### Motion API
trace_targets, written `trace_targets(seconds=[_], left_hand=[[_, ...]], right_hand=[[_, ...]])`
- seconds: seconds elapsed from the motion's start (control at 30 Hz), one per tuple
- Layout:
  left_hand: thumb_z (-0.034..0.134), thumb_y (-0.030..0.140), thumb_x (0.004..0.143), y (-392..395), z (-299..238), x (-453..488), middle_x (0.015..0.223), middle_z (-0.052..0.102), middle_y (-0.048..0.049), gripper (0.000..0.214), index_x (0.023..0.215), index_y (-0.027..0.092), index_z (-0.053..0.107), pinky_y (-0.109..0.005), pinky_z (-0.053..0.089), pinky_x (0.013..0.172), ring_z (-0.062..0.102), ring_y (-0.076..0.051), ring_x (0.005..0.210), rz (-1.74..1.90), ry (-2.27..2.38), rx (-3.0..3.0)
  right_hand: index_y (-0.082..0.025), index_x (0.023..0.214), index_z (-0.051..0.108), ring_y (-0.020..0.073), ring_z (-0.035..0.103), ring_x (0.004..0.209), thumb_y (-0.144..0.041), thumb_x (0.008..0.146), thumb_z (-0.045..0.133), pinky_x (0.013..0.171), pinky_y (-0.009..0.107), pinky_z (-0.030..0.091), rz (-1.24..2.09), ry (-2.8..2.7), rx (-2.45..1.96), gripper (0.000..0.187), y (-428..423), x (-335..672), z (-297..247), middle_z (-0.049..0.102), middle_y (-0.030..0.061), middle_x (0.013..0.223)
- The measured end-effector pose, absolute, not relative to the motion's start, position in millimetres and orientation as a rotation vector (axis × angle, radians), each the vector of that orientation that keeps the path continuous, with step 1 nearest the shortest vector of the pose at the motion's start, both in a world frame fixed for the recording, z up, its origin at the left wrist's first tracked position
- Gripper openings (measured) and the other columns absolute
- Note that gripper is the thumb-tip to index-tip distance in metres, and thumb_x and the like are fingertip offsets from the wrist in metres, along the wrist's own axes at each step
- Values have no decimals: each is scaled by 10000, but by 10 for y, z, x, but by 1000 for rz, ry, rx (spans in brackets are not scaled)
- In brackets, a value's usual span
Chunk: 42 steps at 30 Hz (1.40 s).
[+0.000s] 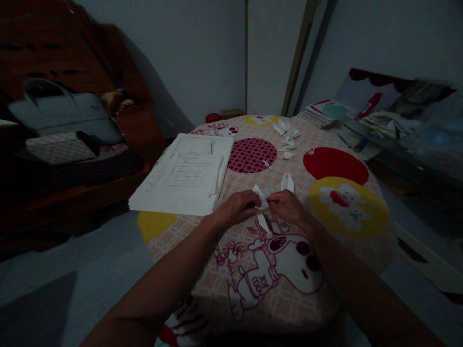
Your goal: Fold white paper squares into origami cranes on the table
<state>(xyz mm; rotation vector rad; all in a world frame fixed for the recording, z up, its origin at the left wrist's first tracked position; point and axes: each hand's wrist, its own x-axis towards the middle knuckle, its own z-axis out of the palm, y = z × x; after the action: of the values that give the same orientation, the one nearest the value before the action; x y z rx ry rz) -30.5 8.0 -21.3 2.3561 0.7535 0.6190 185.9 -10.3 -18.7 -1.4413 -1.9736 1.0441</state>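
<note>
Over the near middle of the table, my left hand [241,206] and my right hand [289,206] are close together. Both pinch a piece of folded white paper [263,218], whose narrow ends stick out above and below the fingers. Just beyond my right hand stands or lies another pointed white folded paper [287,183]. Farther back is a loose group of small folded white papers [286,129]. A tiny white scrap [266,164] rests on the purple dotted circle. My fingertips partly hide the paper they hold.
A stack of printed sheets [181,178] covers the table's left side. The round table wears a patterned tablecloth [231,260]. Papers and a red item [371,103] lie on a surface at the right. A wooden bench [135,130] with bags stands at the left.
</note>
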Motion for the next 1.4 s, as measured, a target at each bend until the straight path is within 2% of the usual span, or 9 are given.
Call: trace_targets(seconds=[0.1,0.27,0.47,0.63,0.87,0.97,1.03,1.17,1.4], left_hand=[[633,315,908,79,-226,-308,1003,687,-76,159,976,173,654,-307,489,833,640,-189,914,623,759,2368],[627,236,883,62,-223,-306,1016,688,-83,150,1012,162,649,-303,490,824,643,-191,918,614,768,2385],[629,167,828,61,-247,-288,1009,694,-81,168,991,168,669,-321,494,851,646,-198,933,620,780,2403],[634,183,830,68,-216,-304,1041,701,-92,145,959,166,699,-326,504,883,657,-203,984,647,719,2348],[647,164,814,28,-239,-212,940,687,-71,47,842,157,685,-310,505,798,643,-180,862,762,932,2254],[731,196,749,-3,-285,-149,985,652,-85,240,972,153,653,-355,517,806,621,-212,885,828,1229,2236],[753,211,730,-16,-305,-128,1040,647,-98,389,1093,157,625,-399,519,854,613,-240,948,830,1327,2220],[757,178,718,-12,-338,-126,1146,652,-107,650,1325,172,524,-411,512,905,612,-243,1019,833,1301,2142],[788,108,627,20,-393,-108,1086,658,-60,976,1498,185,356,-338,507,866,621,-186,932,905,1269,1911]], right_hand=[[-158,584,604,94,405,502,-125,720,493,480,229,257,1032,-1983,-1425,178,-96,1873,-216,451,-45,508],[-137,792,737,103,488,542,-140,718,568,506,217,321,1091,-1935,-1430,184,-111,1884,-204,604,-17,608],[-137,770,732,113,550,553,-120,714,610,524,215,369,1151,-1914,-1398,135,-143,1871,-167,664,8,639],[-144,781,746,122,585,544,-101,717,602,526,219,391,1132,-1940,-1392,164,-165,1871,-163,686,13,629],[-138,811,783,130,588,566,-81,745,582,539,235,386,994,-2049,-1410,219,-200,1879,-109,713,42,664],[-137,790,774,137,592,597,-114,796,594,559,243,387,921,-2083,-1422,181,-210,1864,-90,705,42,668],[-129,860,770,143,610,638,-136,801,645,590,247,413,916,-2025,-1431,138,-212,1846,-89,714,46,715],[-110,1122,732,151,610,650,-161,752,756,615,262,439,866,-1908,-1511,374,-193,1820,-121,702,38,738],[-66,1205,681,134,568,588,-156,737,783,585,264,412,902,-1913,-1594,487,-146,1798,-112,639,-1,657]])
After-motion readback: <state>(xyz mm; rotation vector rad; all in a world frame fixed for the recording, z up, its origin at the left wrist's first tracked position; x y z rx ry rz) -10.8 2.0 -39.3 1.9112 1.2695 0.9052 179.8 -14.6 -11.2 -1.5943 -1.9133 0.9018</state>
